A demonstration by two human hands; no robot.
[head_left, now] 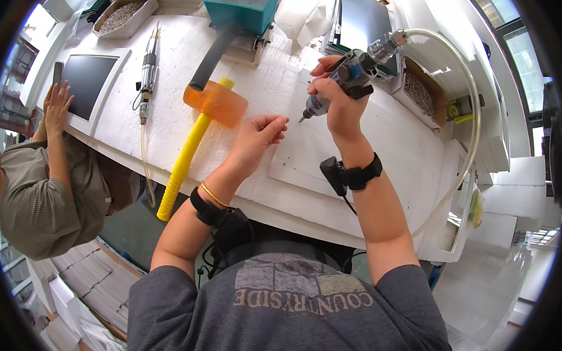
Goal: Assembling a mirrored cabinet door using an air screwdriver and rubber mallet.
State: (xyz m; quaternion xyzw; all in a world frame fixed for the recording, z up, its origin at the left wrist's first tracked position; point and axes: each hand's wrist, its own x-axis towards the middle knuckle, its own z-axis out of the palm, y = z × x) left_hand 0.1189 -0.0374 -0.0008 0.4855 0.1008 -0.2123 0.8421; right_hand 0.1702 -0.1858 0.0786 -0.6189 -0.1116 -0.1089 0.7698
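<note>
Right hand [340, 105] grips a pneumatic screwdriver [346, 80] tilted, bit aimed at the white panel [379, 147]; left hand [258, 136], fingertips pinched as if on a screw too small to see, hovers beside the bit, ready to feed it.

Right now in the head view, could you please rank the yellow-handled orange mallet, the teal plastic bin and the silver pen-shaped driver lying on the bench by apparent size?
1. Yellow-handled orange mallet
2. Teal plastic bin, partly cut off
3. Silver pen-shaped driver
</note>
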